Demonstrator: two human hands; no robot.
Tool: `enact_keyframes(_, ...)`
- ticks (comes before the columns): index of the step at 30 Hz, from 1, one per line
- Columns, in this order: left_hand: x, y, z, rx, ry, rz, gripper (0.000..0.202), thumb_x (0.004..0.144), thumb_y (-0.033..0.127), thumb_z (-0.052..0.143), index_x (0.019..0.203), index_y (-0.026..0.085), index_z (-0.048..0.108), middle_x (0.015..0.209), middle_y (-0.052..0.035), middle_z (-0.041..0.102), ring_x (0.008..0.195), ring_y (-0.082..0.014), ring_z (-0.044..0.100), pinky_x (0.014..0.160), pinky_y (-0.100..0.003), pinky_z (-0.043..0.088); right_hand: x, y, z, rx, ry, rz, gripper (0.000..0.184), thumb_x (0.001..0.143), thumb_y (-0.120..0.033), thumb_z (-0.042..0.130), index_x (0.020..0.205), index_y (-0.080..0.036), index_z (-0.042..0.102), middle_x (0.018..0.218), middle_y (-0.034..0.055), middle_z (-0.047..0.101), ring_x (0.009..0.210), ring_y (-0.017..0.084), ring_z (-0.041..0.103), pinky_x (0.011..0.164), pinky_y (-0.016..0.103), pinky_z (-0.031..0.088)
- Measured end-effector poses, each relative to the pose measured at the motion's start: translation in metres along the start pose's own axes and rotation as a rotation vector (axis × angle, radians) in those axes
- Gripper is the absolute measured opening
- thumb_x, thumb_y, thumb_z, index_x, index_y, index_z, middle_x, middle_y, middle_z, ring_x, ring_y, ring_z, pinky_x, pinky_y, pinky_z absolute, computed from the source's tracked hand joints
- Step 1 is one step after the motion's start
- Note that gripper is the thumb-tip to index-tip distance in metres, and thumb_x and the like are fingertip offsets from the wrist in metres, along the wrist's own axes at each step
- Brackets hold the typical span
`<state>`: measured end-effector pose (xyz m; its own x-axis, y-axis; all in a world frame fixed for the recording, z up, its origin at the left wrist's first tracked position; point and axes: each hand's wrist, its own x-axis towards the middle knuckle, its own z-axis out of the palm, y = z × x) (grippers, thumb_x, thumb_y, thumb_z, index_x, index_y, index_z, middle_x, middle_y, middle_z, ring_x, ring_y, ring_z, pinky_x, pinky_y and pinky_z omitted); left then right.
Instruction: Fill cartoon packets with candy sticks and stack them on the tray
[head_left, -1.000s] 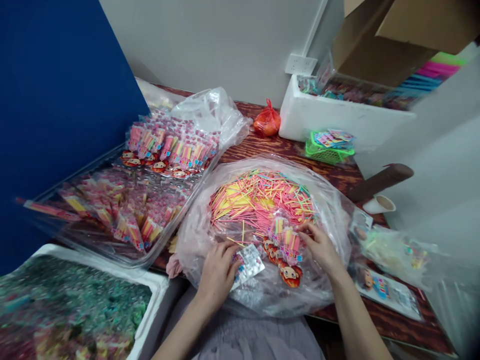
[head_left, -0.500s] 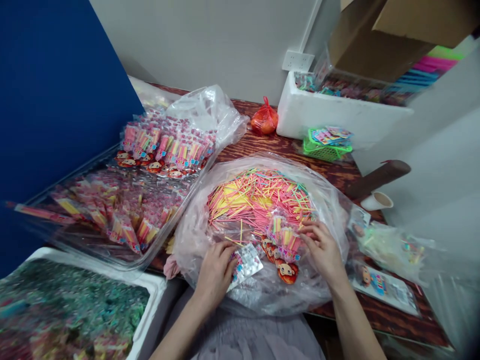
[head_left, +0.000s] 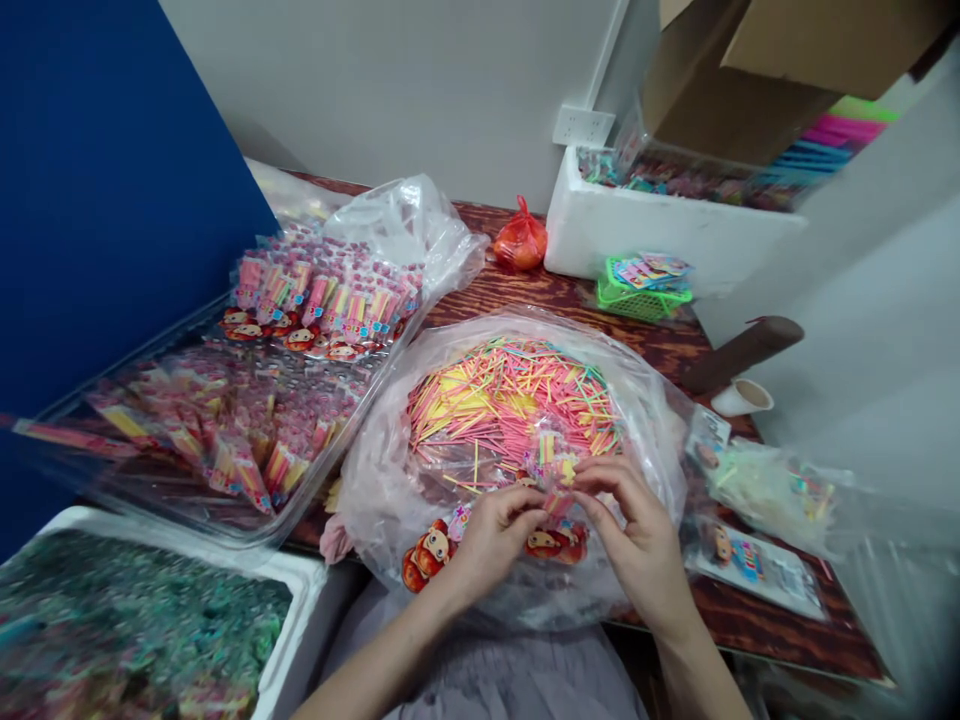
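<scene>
My left hand (head_left: 495, 535) and my right hand (head_left: 637, 535) meet over the near edge of a clear plastic bag (head_left: 375, 480) heaped with thin pink, yellow and green sticks (head_left: 510, 395). Between them both hands pinch a small clear packet of sticks (head_left: 556, 470), the fingers curled on it. More packets with a cartoon face (head_left: 429, 550) lie on the bag under and beside my left hand. Part of the packet is hidden by my fingers.
A clear tray (head_left: 150, 510) of filled packets (head_left: 322, 305) sits to the left. A white foam box (head_left: 296, 590) stands at the near left, another foam box (head_left: 660, 235) at the back, with a green basket (head_left: 641, 300), an orange bag (head_left: 521, 245) and a paper cup (head_left: 741, 398).
My left hand has moved right, away from the silvery packet, and now meets my right hand on a packet of sticks. The view has shifted slightly.
</scene>
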<state>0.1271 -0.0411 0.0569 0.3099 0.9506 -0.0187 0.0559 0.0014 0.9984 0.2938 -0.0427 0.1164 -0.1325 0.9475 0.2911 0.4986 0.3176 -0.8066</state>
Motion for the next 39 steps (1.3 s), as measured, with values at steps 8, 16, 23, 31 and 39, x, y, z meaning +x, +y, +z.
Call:
enact_keyframes(8,-0.005,0.001,-0.003,0.032,0.030,0.022,0.016,0.088,0.021,0.057,0.087,0.017,0.073,0.081,-0.0024,0.072,0.076,-0.0157,0.062,0.071,-0.023,0.043,-0.004,0.005,0.001,-0.037,-0.046,0.005,0.019,0.093,-0.022,0.053,0.110,-0.027,0.059,0.109,0.0054,0.057,0.103,0.021,0.055,0.088,0.035,0.045)
enact_keyframes(16,-0.005,-0.005,0.002,0.088,0.017,0.011,0.020,0.090,0.026,0.055,0.086,0.019,0.074,0.081,-0.0026,0.071,0.075,-0.0166,0.061,0.072,-0.025,0.044,-0.002,0.006,-0.004,-0.028,-0.205,0.085,0.012,0.092,-0.030,0.055,0.091,-0.025,0.066,0.114,0.0080,0.059,0.113,0.026,0.054,0.096,0.042,0.045)
enact_keyframes(23,0.001,-0.003,0.009,0.062,0.007,0.018,0.019,0.088,0.023,0.056,0.085,0.017,0.074,0.081,-0.0039,0.067,0.078,-0.0169,0.060,0.074,-0.025,0.043,0.038,0.047,-0.018,0.069,-0.082,0.107,0.019,0.093,-0.031,0.049,0.098,-0.024,0.066,0.108,0.0067,0.063,0.108,0.024,0.058,0.094,0.040,0.045)
enact_keyframes(31,0.002,-0.007,0.035,-0.008,-0.006,0.001,0.017,0.086,0.018,0.057,0.083,0.017,0.073,0.087,-0.0054,0.070,0.084,-0.0182,0.062,0.079,-0.027,0.045,0.063,0.104,-0.005,-0.311,-0.094,-0.002,0.029,0.085,-0.012,0.044,0.091,-0.023,0.069,0.107,0.0066,0.060,0.109,0.024,0.052,0.097,0.045,0.040)
enact_keyframes(39,0.009,-0.027,0.048,-0.042,0.010,-0.067,0.017,0.080,0.013,0.058,0.078,0.019,0.073,0.104,-0.0076,0.072,0.100,-0.0207,0.064,0.091,-0.033,0.047,0.050,0.113,-0.006,-0.418,-0.222,0.060,0.025,0.083,-0.011,0.046,0.086,-0.024,0.067,0.118,0.0055,0.057,0.115,0.026,0.049,0.098,0.048,0.039)
